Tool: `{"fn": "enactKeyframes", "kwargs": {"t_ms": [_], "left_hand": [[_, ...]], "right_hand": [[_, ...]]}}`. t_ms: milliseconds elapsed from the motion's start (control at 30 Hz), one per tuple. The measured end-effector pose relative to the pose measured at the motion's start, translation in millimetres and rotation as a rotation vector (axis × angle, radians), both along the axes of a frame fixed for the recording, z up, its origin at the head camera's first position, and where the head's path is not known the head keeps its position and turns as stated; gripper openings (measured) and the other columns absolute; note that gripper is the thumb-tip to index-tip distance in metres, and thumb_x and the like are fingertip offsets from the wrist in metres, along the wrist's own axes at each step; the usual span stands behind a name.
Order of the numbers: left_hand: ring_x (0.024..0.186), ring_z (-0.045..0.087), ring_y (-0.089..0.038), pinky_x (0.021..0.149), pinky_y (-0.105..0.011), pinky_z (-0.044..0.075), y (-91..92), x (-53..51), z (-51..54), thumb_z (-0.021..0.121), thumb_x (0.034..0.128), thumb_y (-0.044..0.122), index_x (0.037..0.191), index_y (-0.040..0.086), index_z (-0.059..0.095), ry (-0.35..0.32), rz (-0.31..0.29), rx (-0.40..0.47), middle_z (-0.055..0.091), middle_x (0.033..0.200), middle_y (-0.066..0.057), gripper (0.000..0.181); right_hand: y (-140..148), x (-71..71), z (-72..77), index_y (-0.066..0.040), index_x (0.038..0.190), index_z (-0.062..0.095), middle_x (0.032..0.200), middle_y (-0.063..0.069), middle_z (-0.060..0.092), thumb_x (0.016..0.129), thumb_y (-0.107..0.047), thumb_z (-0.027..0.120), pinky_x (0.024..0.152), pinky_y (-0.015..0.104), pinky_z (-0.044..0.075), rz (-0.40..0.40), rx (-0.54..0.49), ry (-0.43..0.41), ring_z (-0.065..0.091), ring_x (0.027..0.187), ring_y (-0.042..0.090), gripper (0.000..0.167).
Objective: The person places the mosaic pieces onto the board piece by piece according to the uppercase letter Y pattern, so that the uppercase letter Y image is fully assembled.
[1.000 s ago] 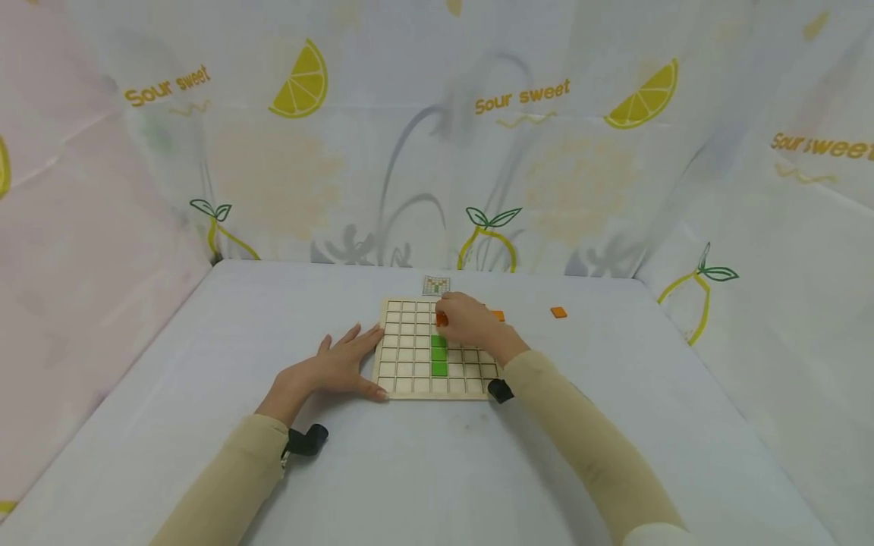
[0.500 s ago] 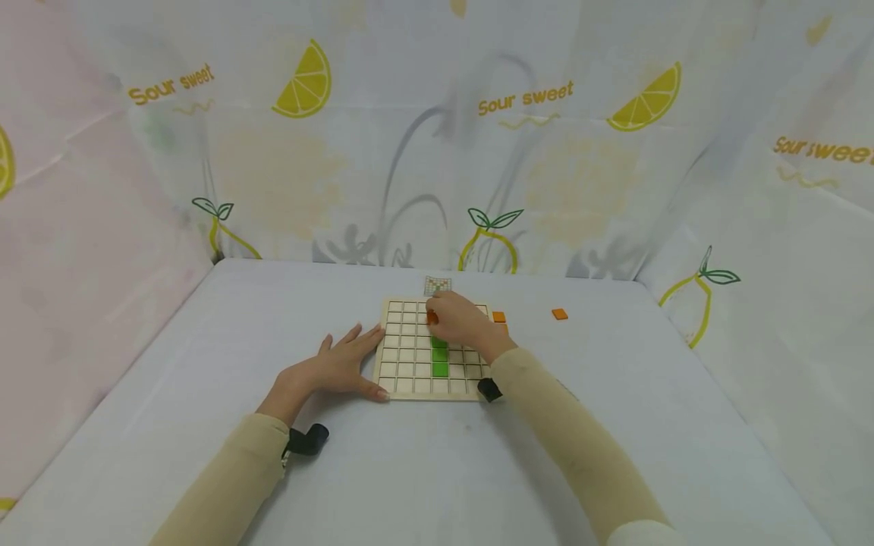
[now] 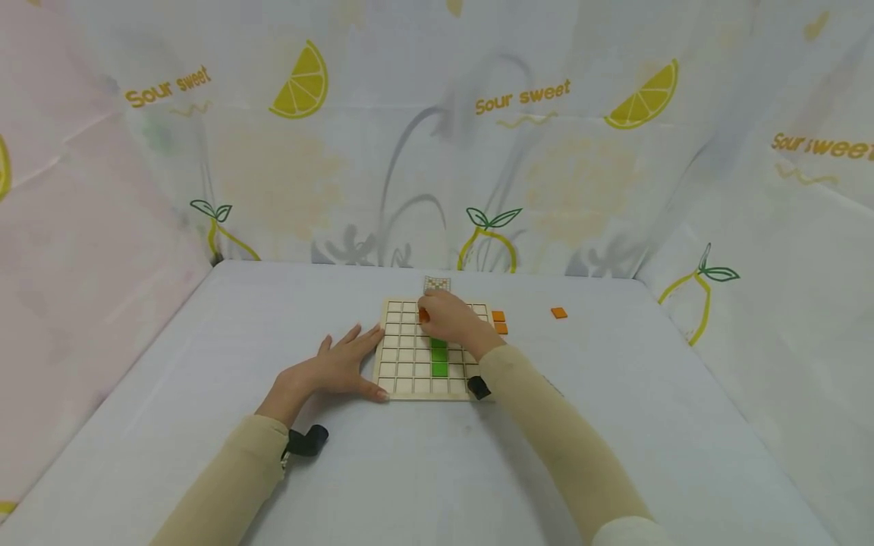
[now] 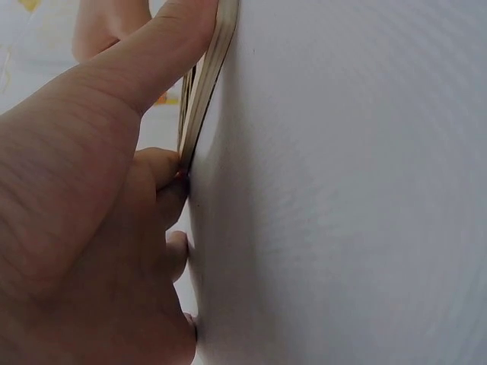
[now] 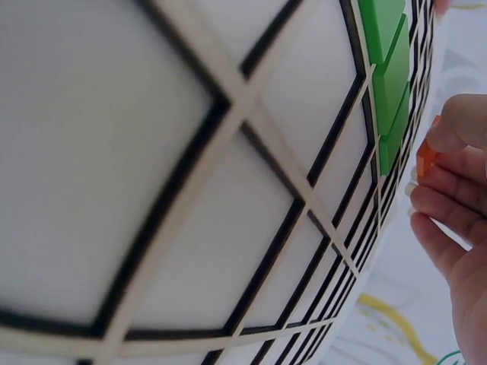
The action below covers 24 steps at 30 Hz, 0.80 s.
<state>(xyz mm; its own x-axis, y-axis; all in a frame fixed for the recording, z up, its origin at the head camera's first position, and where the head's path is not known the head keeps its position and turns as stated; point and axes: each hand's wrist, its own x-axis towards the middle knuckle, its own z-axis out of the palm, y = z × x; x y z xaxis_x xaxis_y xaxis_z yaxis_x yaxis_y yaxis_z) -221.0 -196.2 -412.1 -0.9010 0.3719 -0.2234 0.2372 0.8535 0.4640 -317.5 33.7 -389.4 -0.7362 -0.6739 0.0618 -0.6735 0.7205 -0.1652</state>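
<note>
The right hand [image 3: 452, 315] pinches an orange tile [image 5: 424, 161] over the board [image 3: 406, 354], seemingly just above it, far and left of the green tiles [image 3: 440, 356], while the spread left hand [image 3: 344, 367] touches its left side.

We note a pale wooden square grid board [image 3: 406, 355] flat on a white tabletop [image 3: 410, 470], three green square tiles [image 5: 392, 84] along one column; small orange square tile [image 5: 426, 157] pinched, tilted, over far rows.
</note>
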Motion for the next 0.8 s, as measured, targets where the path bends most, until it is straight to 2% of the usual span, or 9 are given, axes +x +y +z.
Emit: {"fn": "enactKeyframes", "kwargs": {"t_ms": [267,467,800], "left_hand": [[0.155,0.000,-0.041,0.114,-0.075,-0.004,-0.3,1.2,0.2,0.081,0.0704,0.063,0.161,0.012,0.015,0.007,-0.005,0.008,0.012,0.169,-0.007,0.123],[0.156,0.001,-0.040,0.115,-0.075,-0.003,-0.1,0.3,0.3,0.080,0.0696,0.065,0.161,0.012,0.015,0.013,-0.010,-0.006,0.012,0.169,-0.006,0.123],[0.156,0.000,-0.040,0.115,-0.075,-0.004,-0.4,1.6,1.5,0.080,0.0697,0.064,0.161,0.012,0.015,0.005,-0.009,0.008,0.012,0.169,-0.006,0.123]], "right_hand": [[-7.5,-2.6,-1.7,-0.006,0.108,0.068,0.103,0.006,0.062,0.093,-0.011,0.060,0.081,0.032,0.050,-0.023,0.044,-0.007,0.055,0.089,0.019,0.018],[-10.8,-1.6,-1.7,-0.006,0.106,0.068,0.102,0.007,0.062,0.095,-0.010,0.059,0.079,0.031,0.051,-0.051,0.031,-0.029,0.056,0.088,0.019,0.015],[-18.1,-4.1,-6.7,-0.008,0.105,0.068,0.102,0.006,0.062,0.096,-0.012,0.058,0.078,0.032,0.050,-0.050,0.045,0.009,0.056,0.087,0.020,0.015]]}}
